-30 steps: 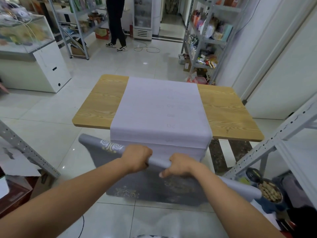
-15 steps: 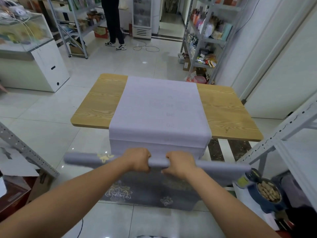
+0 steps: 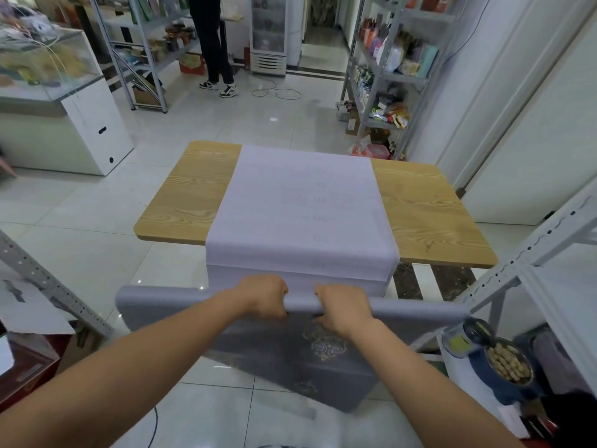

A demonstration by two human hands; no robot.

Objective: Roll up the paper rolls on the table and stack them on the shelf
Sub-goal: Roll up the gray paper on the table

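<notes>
Left grip and right grip both clenched over the top of a grey paper roll, close together near its middle, knuckles up. Roll held level in the air on the near side of the bench, lower than its edge. Loose grey sheet with gold ornament hangs from the roll toward the floor. 1 white sheet lies across the bench middle, its near end draped over the edge just beyond the 2 grips. Metal shelf stands near right, with a bowl of peanuts low beside it. Far left, a person's legs by another rack.
</notes>
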